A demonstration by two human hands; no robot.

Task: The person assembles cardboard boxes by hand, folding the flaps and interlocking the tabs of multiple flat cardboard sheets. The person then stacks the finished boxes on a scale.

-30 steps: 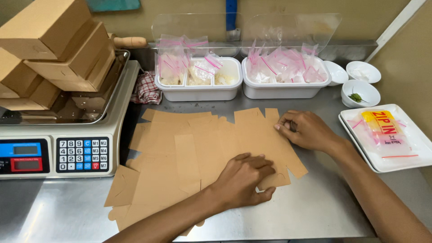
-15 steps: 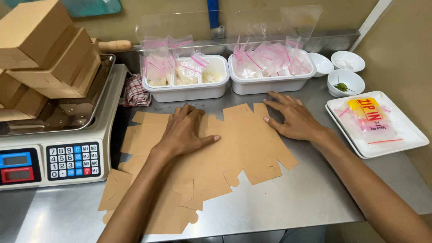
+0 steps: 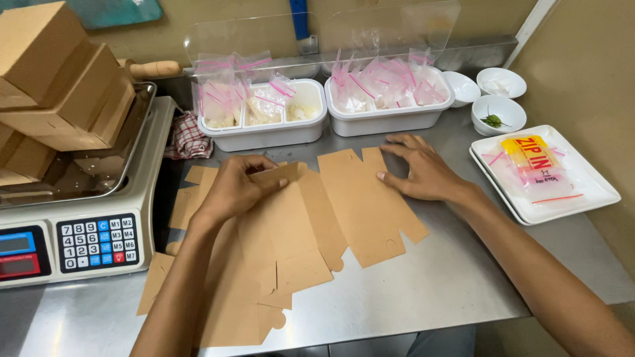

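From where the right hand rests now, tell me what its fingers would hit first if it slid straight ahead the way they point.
The right hand points up-left across the flat brown cardboard blank. Going straight on, it would likely meet the white tub of pink-striped bags first, though depth is hard to judge.

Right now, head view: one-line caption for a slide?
Left hand lifts a flat brown carton blank; right hand presses another on the steel counter.

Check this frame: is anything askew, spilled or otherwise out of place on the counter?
Nothing spilled or damaged. The folded cardboard boxes on the scale sit tilted and uneven, and the flat cardboard cutouts are fanned loosely, some reaching the steel counter front edge.
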